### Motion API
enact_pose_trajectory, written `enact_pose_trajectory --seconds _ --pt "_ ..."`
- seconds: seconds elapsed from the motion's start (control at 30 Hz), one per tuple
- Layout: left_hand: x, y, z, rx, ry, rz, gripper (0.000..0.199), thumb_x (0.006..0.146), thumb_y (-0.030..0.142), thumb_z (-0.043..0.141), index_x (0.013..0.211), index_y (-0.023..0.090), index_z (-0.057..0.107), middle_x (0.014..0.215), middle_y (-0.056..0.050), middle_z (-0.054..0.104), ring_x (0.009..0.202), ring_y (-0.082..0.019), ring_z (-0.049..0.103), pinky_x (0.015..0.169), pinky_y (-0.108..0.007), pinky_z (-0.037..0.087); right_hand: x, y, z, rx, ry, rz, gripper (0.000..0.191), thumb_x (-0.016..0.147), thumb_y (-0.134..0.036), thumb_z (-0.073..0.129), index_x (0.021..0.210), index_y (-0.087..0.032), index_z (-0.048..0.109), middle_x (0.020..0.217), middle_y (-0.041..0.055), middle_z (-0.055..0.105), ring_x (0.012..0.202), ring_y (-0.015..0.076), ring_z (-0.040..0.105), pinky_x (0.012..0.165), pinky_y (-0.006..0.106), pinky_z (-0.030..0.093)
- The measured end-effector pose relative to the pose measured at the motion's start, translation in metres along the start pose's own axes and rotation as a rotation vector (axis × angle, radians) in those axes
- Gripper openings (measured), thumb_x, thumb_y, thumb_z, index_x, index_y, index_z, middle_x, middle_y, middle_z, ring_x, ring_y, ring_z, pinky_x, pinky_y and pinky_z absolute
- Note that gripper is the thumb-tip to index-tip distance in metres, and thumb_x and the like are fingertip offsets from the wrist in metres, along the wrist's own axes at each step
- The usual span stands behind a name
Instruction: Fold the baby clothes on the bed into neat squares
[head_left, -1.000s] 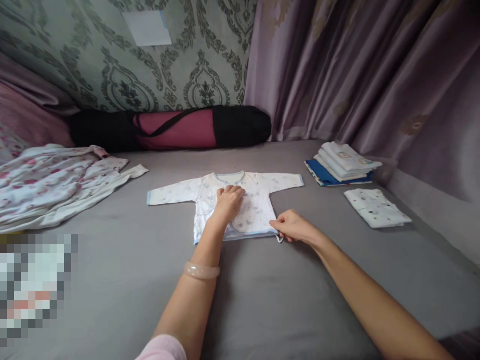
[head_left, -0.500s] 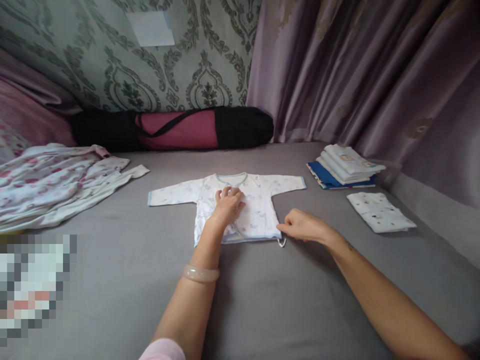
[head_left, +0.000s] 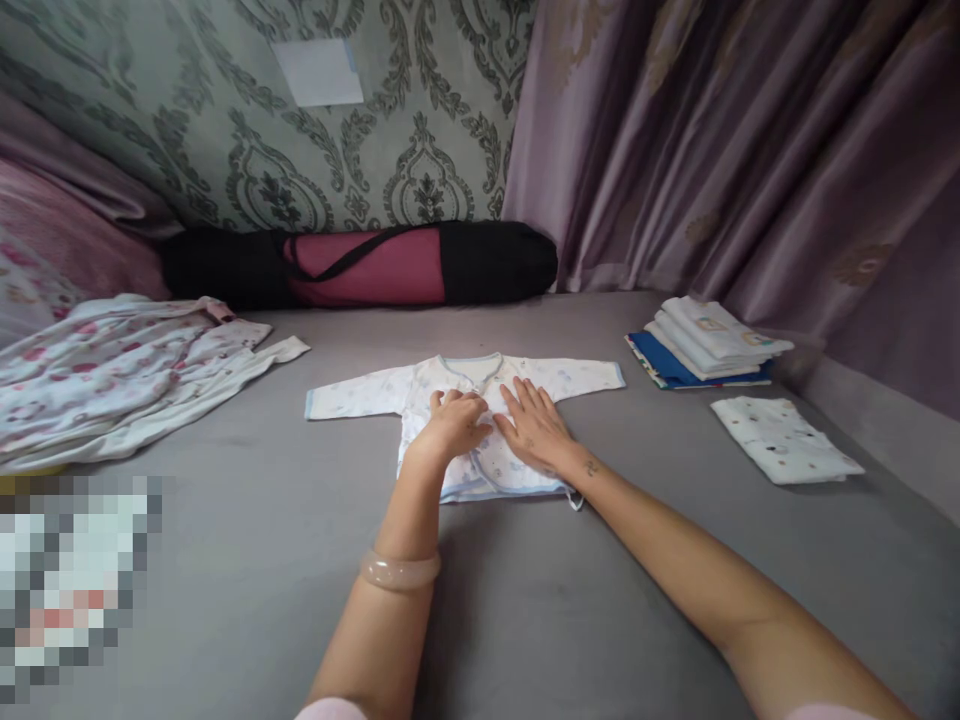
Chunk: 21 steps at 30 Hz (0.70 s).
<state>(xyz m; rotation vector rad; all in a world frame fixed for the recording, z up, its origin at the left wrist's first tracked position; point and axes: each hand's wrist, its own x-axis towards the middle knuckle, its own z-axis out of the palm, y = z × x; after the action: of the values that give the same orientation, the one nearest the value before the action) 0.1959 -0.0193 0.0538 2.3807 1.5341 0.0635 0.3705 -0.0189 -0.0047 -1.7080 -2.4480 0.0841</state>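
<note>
A small white baby shirt with light blue trim and a faint print lies spread on the grey sheet, both sleeves stretched out sideways. My left hand rests on the middle of its front, fingers slightly bent and apart, gripping nothing. Flat on the right half of the chest lies my right hand, its fingers stretched out. A thin white tie hangs out at the lower right corner of the hem. Parts of the shirt front are hidden under both hands.
Folded white clothes are stacked on a blue piece at the right, with a folded dotted garment nearer. Loose floral clothing lies left. A long black and maroon bag runs along the wall. The lower left corner is pixelated.
My right hand has let go of the shirt's lower right corner, moved up and left, and opened flat on the chest. My left hand stays on the front. The view has shifted slightly.
</note>
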Motion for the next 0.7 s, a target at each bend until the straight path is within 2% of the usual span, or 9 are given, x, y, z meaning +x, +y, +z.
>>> enact_pose_trajectory --seconds 0.13,0.2,0.27,0.3,0.37,0.47,0.57,0.7 --pt "0.008 0.004 -0.002 -0.03 0.115 0.038 0.021 0.09 0.028 0.049 0.103 0.024 0.065 0.112 -0.007 0.068 0.113 -0.029 0.052 0.097 -0.049 0.032 -0.001 0.0 -0.004 -0.032 -0.012 -0.02 0.061 0.099 -0.049 0.029 0.149 -0.015 0.032 0.156 0.0174 0.023 0.144 0.0325 0.016 0.115 0.048 0.014" --pt "0.024 0.008 -0.007 -0.066 0.212 0.016 0.025 0.091 0.027 0.046 0.107 0.024 0.065 0.112 -0.008 0.069 0.111 -0.028 0.054 0.094 -0.045 0.034 -0.001 0.0 -0.004 -0.038 -0.016 -0.023 0.062 0.098 -0.051 0.03 0.149 -0.016 0.033 0.156 0.0179 0.022 0.144 0.0335 0.016 0.114 0.049 0.015" --pt "0.048 0.011 -0.012 -0.092 0.275 -0.073 0.028 0.093 0.029 0.043 0.11 0.023 0.064 0.113 -0.008 0.069 0.112 -0.029 0.055 0.094 -0.045 0.035 -0.001 -0.001 -0.005 -0.041 -0.016 -0.024 0.061 0.098 -0.052 0.031 0.149 -0.019 0.033 0.156 0.0171 0.022 0.144 0.034 0.015 0.114 0.05 0.015" --pt "0.062 0.011 -0.013 -0.091 0.274 -0.141 0.028 0.093 0.031 0.044 0.111 0.023 0.064 0.114 -0.009 0.069 0.113 -0.029 0.055 0.094 -0.045 0.035 -0.001 -0.001 -0.005 -0.041 -0.016 -0.023 0.06 0.098 -0.052 0.031 0.15 -0.021 0.032 0.156 0.0163 0.023 0.144 0.0341 0.016 0.114 0.051 0.015" --pt "0.089 0.011 -0.012 -0.089 0.192 -0.251 0.031 0.091 0.038 0.047 0.111 0.02 0.063 0.113 -0.011 0.069 0.113 -0.031 0.056 0.096 -0.046 0.034 -0.002 -0.002 -0.008 -0.034 -0.017 -0.024 0.059 0.098 -0.053 0.03 0.15 -0.025 0.032 0.156 0.0144 0.023 0.144 0.034 0.016 0.113 0.051 0.015" --pt "0.12 0.006 -0.002 -0.119 0.121 -0.296 0.034 0.087 0.044 0.051 0.104 0.018 0.066 0.11 -0.014 0.07 0.111 -0.031 0.059 0.1 -0.048 0.032 -0.003 -0.004 -0.01 -0.019 -0.013 -0.029 0.057 0.098 -0.054 0.029 0.149 -0.028 0.032 0.156 0.014 0.025 0.143 0.0342 0.017 0.113 0.051 0.015" --pt "0.134 0.0 0.01 -0.199 0.141 -0.28 0.024 0.085 0.035 0.054 0.099 0.02 0.067 0.108 -0.011 0.071 0.111 -0.029 0.059 0.1 -0.048 0.031 -0.004 -0.004 -0.01 -0.006 0.004 -0.021 0.057 0.098 -0.054 0.03 0.149 -0.029 0.033 0.155 0.0146 0.026 0.143 0.0346 0.018 0.113 0.051 0.015" --pt "0.133 -0.002 0.015 -0.213 0.184 -0.283 0.023 0.087 0.031 0.052 0.102 0.021 0.065 0.106 -0.01 0.07 0.109 -0.028 0.06 0.098 -0.048 0.033 -0.004 -0.005 -0.009 0.002 0.015 -0.012 0.058 0.098 -0.055 0.029 0.148 -0.028 0.034 0.155 0.0134 0.026 0.144 0.0336 0.017 0.113 0.05 0.015"
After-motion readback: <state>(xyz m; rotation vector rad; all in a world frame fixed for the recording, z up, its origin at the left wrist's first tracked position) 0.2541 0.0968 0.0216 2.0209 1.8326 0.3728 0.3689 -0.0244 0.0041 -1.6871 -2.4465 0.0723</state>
